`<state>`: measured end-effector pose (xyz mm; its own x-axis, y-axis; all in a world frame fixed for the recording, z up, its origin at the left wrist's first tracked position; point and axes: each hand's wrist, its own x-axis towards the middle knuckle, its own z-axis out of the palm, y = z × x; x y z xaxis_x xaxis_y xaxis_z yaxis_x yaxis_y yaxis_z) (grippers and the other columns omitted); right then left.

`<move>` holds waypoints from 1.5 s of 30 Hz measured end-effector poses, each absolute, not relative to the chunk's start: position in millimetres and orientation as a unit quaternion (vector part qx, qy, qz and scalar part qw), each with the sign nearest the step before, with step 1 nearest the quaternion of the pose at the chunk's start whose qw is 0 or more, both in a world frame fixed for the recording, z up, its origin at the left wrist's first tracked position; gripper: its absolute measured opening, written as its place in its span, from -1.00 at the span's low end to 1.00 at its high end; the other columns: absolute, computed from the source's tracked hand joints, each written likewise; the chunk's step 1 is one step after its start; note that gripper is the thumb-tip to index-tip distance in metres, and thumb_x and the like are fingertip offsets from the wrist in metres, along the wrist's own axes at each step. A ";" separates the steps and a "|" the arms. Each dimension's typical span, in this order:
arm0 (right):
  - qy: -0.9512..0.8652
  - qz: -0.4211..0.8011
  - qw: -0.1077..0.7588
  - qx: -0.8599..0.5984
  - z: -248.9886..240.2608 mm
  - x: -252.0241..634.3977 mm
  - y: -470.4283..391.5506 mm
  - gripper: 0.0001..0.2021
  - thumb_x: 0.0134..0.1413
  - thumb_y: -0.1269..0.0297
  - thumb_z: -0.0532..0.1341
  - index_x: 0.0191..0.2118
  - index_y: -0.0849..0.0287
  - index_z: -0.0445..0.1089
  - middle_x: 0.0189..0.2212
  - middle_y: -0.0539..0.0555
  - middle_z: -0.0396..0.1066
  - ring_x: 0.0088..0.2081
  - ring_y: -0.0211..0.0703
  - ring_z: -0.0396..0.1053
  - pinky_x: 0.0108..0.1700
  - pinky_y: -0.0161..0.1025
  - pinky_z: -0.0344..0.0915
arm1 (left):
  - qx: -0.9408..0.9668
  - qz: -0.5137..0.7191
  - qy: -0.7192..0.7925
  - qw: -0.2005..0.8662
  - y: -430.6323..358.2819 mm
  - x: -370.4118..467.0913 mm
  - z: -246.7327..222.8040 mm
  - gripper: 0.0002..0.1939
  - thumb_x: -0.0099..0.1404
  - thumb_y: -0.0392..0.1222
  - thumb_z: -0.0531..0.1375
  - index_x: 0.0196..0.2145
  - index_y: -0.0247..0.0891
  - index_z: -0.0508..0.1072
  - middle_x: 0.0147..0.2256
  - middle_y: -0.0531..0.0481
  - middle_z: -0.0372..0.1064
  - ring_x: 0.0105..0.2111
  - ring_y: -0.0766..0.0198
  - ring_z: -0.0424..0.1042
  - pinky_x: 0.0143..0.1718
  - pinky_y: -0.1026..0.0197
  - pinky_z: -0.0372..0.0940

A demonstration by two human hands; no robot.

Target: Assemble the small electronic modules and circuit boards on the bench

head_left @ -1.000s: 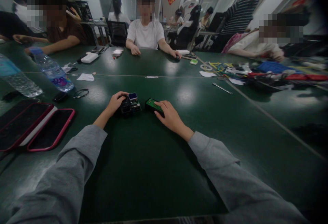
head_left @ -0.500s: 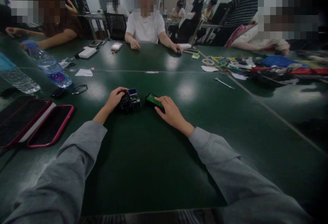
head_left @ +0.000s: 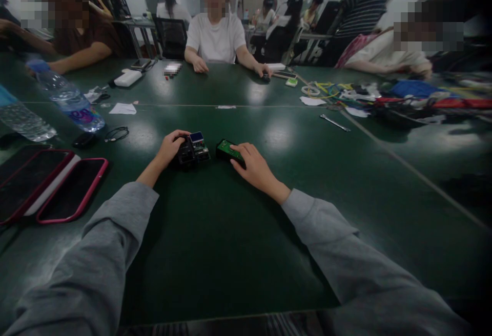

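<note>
- The black device (head_left: 186, 152), with a small screen (head_left: 196, 137) and a bit of exposed circuitry on its right side, sits on the green table (head_left: 215, 244), in front of the person.
- The left hand (head_left: 168, 148) holds the device from its left side, fingers curled over the top; part of the grip is hidden.
- Just right of the device, apart from it, lies a black case (head_left: 220, 153) with a green board (head_left: 227, 147) facing up.
- The right hand (head_left: 255, 168) holds the case at its right end, fingers over the board and thumb along the near side.
- Left of the left hand are a thin looped cable (head_left: 117, 133) and a small black object (head_left: 83, 140).
- Nearer on that side, a phone in a pink case (head_left: 73, 191) lies beside a larger dark red case (head_left: 34, 185).
- Behind these, two water bottles (head_left: 73, 101) appear tilted, with a piece of paper (head_left: 123, 108) to their right.
- A wrench (head_left: 335, 123) lies well to the right of the right hand, near a heap of cables (head_left: 400, 103).
- Across the table a person in a white shirt (head_left: 216, 39) has one hand on a small dark object (head_left: 265, 78).
</note>
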<state>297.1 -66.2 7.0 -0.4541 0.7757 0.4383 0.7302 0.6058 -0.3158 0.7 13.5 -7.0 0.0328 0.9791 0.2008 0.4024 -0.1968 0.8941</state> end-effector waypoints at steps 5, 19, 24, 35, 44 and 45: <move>-0.851 0.043 0.279 -0.442 7.2 297.1 -66.1 -0.59 0.26 0.20 0.06 0.19 0.13 0.15 0.01 0.20 0.24 0.02 0.05 0.24 0.01 0.09 0.33 | 0.640 0.435 0.540 0.330 14.6 -0.3 -8.1 -0.70 0.16 -0.26 0.04 -0.20 -0.25 0.49 -0.16 -0.05 0.47 -0.17 0.18 0.40 0.01 0.04 0.27; -0.855 0.035 0.285 -0.433 6.4 296.6 -64.8 -0.60 0.26 0.19 0.06 0.17 0.17 0.17 -0.02 0.21 0.25 0.00 0.04 0.25 0.01 0.06 0.32 | 0.642 0.443 0.534 0.327 18.8 -2.9 -14.2 -0.69 0.14 -0.25 0.05 -0.19 -0.26 0.50 -0.17 -0.05 0.47 -0.18 0.18 0.40 -0.01 0.03 0.28; -0.854 0.032 0.286 -0.434 6.9 296.7 -65.0 -0.60 0.26 0.19 0.05 0.17 0.16 0.17 -0.02 0.21 0.25 0.00 0.05 0.25 0.00 0.07 0.33 | 0.646 0.440 0.538 0.317 18.3 -2.8 -13.2 -0.69 0.14 -0.25 0.05 -0.19 -0.25 0.51 -0.17 -0.05 0.47 -0.18 0.18 0.40 -0.01 0.05 0.28; -0.851 0.041 0.285 -0.439 4.4 297.6 -63.8 -0.59 0.25 0.19 0.07 0.18 0.14 0.17 -0.01 0.21 0.25 0.01 0.06 0.25 -0.02 0.08 0.34 | 0.643 0.440 0.536 0.326 18.7 -3.3 -13.7 -0.70 0.16 -0.26 0.06 -0.19 -0.24 0.51 -0.17 -0.05 0.47 -0.20 0.20 0.40 -0.04 0.07 0.29; -0.853 0.033 0.286 -0.435 4.0 297.7 -63.6 -0.59 0.25 0.19 0.07 0.18 0.15 0.17 -0.01 0.20 0.25 0.02 0.04 0.24 0.02 0.07 0.33 | 0.641 0.439 0.535 0.333 18.2 -2.2 -12.7 -0.69 0.16 -0.26 0.05 -0.18 -0.25 0.49 -0.18 -0.06 0.47 -0.19 0.19 0.40 -0.05 0.06 0.30; -0.853 0.033 0.287 -0.434 4.0 297.6 -63.5 -0.59 0.25 0.19 0.07 0.18 0.15 0.17 -0.01 0.20 0.25 0.01 0.04 0.24 0.02 0.07 0.33 | 0.642 0.438 0.536 0.330 18.4 -2.2 -12.6 -0.69 0.15 -0.27 0.05 -0.19 -0.25 0.50 -0.18 -0.06 0.47 -0.18 0.19 0.40 -0.04 0.05 0.30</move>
<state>297.6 -63.5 4.0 -0.4577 0.7602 0.4612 0.7218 0.6205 -0.3064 -2.2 18.4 -12.6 0.0423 0.9769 0.2093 0.3986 -0.2085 0.8931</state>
